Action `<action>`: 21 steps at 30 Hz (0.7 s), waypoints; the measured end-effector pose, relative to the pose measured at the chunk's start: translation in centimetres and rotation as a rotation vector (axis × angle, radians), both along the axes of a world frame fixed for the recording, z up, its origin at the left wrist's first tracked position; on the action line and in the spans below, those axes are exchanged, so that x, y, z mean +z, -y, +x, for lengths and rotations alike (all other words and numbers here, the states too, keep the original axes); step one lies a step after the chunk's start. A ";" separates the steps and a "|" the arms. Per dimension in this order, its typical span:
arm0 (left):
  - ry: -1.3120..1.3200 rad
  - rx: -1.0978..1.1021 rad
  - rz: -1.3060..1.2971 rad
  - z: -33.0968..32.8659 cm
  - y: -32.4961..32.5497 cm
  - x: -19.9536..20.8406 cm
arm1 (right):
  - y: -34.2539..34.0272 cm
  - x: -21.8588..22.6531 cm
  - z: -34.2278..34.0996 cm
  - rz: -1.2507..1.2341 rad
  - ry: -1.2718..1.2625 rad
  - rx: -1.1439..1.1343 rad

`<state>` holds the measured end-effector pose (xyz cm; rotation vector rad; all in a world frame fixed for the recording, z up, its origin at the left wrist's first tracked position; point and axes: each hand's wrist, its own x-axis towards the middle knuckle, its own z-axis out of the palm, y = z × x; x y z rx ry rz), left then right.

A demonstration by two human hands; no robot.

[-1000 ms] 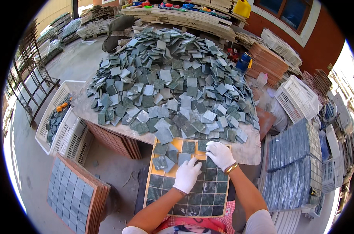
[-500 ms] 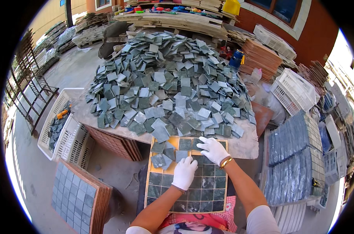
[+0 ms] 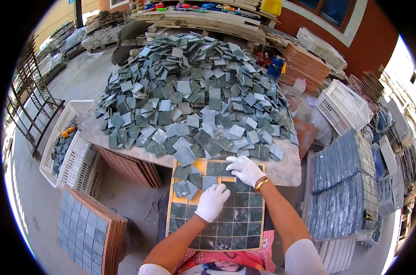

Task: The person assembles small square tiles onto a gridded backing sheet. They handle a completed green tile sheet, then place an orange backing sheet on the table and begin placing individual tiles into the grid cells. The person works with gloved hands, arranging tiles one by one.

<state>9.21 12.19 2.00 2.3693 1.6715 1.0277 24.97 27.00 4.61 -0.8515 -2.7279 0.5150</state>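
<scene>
A shallow wooden-rimmed tray (image 3: 170, 206) with a yellow-orange base lies before me, its nearer rows filled with dark green square stone tiles (image 3: 225, 215). My left hand (image 3: 212, 201), in a white glove, is closed over the middle of the tray, fingertips beside a paler tile (image 3: 209, 182); anything in them is hidden. Also gloved, my right hand (image 3: 246, 171) grips a dark tile (image 3: 227, 169) in the far row, fingers bent over it. Several loose tiles (image 3: 185, 188) overlap at the tray's left side.
A large heap of loose tiles (image 3: 194, 96) covers the table (image 3: 286, 172) beyond the tray. White crates (image 3: 82, 165) and a stack of tiled panels (image 3: 82, 229) stand left. Wrapped tile stacks (image 3: 338, 178) stand right, with a blue jug (image 3: 275, 67) farther back.
The view has shifted slightly. A strip of orange base now shows between the far-row tile and the tile below it. Both hands remain over the tray, the left slightly lower.
</scene>
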 end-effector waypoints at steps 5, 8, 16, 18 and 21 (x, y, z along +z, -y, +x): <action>0.160 0.124 -0.109 -1.3 0.5 0.4 | 4.4 2.1 -0.2 -0.103 -0.037 -0.139; 0.301 0.129 -0.105 -2.5 2.3 2.0 | 7.5 0.8 0.8 -0.040 -0.024 -0.161; 0.333 0.194 -0.097 -3.5 5.3 -0.4 | 8.9 0.3 -0.2 0.082 0.054 -0.199; 0.339 0.187 -0.093 -3.5 5.2 -0.6 | 8.2 0.9 -0.3 -0.009 0.084 -0.190; 0.348 0.173 -0.064 -3.5 4.9 -0.1 | 7.5 1.4 -0.1 -0.047 0.071 -0.194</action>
